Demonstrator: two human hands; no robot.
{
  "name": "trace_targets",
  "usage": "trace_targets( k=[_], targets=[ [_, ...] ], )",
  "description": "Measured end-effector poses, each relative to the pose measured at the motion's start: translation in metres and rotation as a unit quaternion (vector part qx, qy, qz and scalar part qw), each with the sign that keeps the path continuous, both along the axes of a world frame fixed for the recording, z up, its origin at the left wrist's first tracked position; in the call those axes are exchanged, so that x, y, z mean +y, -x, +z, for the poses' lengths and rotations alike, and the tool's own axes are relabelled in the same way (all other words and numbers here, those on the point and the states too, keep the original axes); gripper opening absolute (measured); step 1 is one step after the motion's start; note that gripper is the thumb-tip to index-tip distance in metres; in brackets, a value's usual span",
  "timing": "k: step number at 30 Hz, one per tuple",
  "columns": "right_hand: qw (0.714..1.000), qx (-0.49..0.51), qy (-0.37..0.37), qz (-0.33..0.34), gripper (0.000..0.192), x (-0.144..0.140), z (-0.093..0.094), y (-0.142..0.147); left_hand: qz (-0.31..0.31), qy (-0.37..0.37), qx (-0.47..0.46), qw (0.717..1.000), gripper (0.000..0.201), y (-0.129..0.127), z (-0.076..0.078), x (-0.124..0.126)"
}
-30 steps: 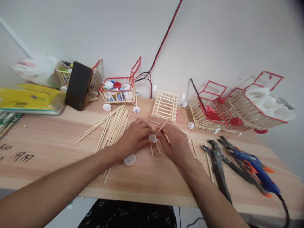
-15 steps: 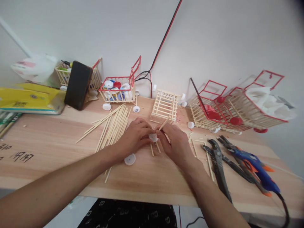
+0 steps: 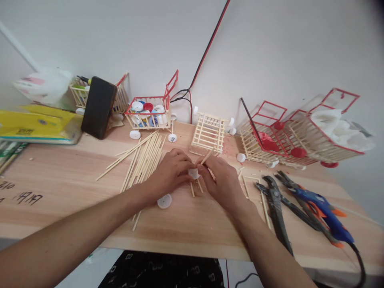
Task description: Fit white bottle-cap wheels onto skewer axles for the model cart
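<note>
Nothing has shifted over the last second: left hand (image 3: pixel 169 174) pinches the white cap (image 3: pixel 193 173) above the table (image 3: pixel 60 180); right hand (image 3: pixel 223 182) still grips the stick (image 3: pixel 208 156) at it.

We look from one head-worn camera — forward and down, close over the wooden table (image 3: pixel 60 176).

Blue glue gun (image 3: pixel 325 214) w/ pliers (image 3: pixel 277 212) at right, phone (image 3: pixel 99 107) propped back left.
</note>
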State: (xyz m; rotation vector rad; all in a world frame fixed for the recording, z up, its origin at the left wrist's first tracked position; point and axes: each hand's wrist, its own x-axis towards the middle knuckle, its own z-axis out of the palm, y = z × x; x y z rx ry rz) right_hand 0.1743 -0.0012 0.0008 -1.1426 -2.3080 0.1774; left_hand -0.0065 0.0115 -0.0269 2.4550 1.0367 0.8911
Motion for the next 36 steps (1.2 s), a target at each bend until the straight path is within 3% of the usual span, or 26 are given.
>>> trace_targets(
  k=[36],
  targets=[
    [0.998,0.035,0.011,-0.045,0.020,-0.0012,0.0005,-0.0011,0.008,0.010,-0.011,1.000,0.018,-0.0002,0.0025,-0.0024]
  ],
)
